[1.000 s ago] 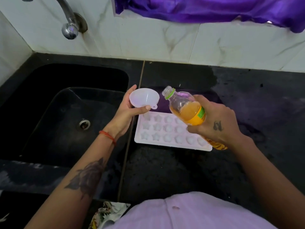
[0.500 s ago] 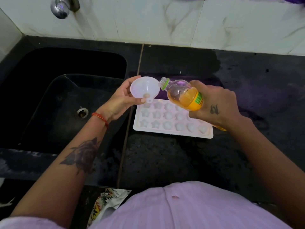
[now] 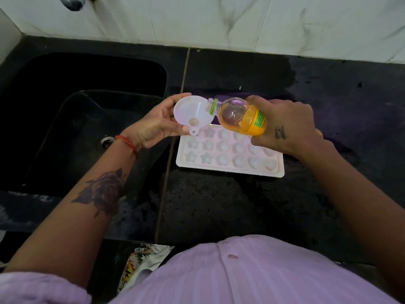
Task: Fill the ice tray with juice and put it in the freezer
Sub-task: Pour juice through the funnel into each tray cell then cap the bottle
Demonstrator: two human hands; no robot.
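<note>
Two hands are working over the dark tabletop (image 3: 219, 205). Left hand (image 3: 153, 126) is pinching a light, stiff plastic funnel (image 3: 192, 113) by its rim; right hand (image 3: 285, 126) is wrapping its fingers around the tilted, half-full juice bottle (image 3: 238, 116), likely slippery. Below, the white ice tray (image 3: 230, 167) is lying flat with star-shaped and rounded cells, seemingly unfilled.

Left hand (image 3: 153, 126): holds a white funnel (image 3: 192, 113) over the ice tray's far-left corner.
Right hand (image 3: 282, 126): grips a tilted juice bottle (image 3: 241, 116), uncapped mouth at the funnel's rim.
Ice tray (image 3: 228, 168): flat on the black counter (image 3: 219, 205), beside the sink (image 3: 65, 128).
</note>
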